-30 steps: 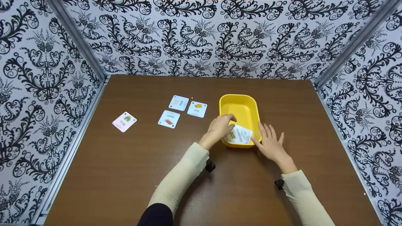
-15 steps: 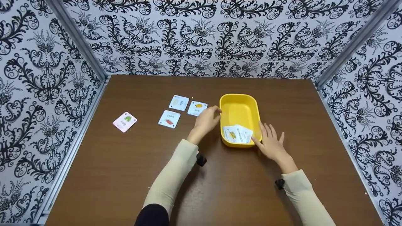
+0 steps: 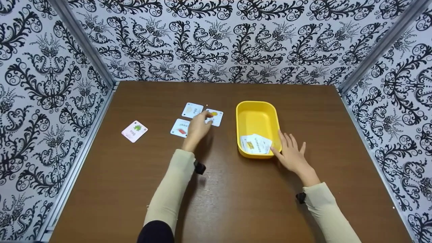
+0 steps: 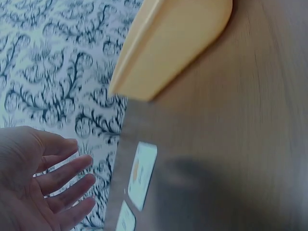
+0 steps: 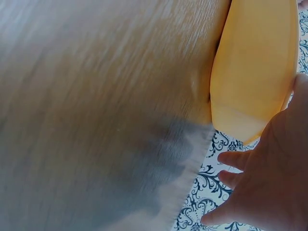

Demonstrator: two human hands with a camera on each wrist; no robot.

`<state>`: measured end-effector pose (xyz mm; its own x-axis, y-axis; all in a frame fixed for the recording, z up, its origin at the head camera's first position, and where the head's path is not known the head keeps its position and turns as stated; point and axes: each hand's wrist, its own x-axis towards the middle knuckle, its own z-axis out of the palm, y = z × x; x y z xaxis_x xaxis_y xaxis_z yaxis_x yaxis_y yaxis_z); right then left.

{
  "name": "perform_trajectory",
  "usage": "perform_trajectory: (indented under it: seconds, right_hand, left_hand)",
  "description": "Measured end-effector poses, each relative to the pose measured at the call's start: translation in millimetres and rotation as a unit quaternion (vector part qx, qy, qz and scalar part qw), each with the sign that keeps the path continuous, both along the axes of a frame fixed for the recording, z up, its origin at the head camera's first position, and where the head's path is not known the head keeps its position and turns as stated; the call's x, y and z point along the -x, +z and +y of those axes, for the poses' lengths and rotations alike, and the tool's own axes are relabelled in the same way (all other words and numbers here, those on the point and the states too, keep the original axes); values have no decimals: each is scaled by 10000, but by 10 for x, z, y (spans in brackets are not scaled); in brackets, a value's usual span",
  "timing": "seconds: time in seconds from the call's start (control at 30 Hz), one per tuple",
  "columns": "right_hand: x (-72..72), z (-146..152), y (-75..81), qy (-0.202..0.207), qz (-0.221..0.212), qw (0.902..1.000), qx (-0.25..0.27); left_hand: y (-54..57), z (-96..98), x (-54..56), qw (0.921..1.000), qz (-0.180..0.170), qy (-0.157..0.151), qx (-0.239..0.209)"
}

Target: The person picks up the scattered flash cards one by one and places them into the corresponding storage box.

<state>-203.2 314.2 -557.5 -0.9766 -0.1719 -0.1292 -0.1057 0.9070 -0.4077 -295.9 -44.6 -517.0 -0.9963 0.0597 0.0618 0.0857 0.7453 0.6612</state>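
Note:
My left hand (image 3: 198, 127) hovers over the white picture cards left of the yellow tray (image 3: 256, 103). In the left wrist view its fingers (image 4: 62, 175) are loosely bent, with nothing between them. Partly beneath the hand lie a card with a red picture (image 3: 177, 127) and a card with a yellow picture (image 3: 217, 118). A third white card (image 3: 191, 110) sits just behind them. My right hand (image 3: 293, 155) rests against the tray's right rim with fingers spread; the right wrist view shows it beside the tray wall (image 5: 250, 67). Overlapping cards (image 3: 258, 144), one reading "sandwich", lie in the tray's near end.
A pink-edged card with a green frog picture (image 3: 134, 131) lies apart at the left of the brown table (image 3: 236, 202). Patterned black-and-white walls (image 3: 216, 44) border the table at the back and both sides.
My left hand has come out of the tray and moved left to the loose cards, uncovering the cards inside the tray. The right hand and tray have hardly moved.

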Motion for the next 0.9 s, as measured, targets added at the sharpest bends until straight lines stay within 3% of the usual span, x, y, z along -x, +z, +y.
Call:
perform_trajectory:
  seconds: [0.47, 0.67, 0.9]
  right_hand:
    - [3, 4, -1, -17, -30, 10000, 61]
    - [1, 7, -6, -18, -29, 10000, 72]
    - [-8, 1, -1, 23, 52, 9999, 113]
  left_hand:
    - [-255, -603, 11, 9963, -280, 811, 1]
    - [-382, -734, -18, 9930, -367, 1058, 375]
    - [-539, -790, -39, 9806, -790, 1568, 867]
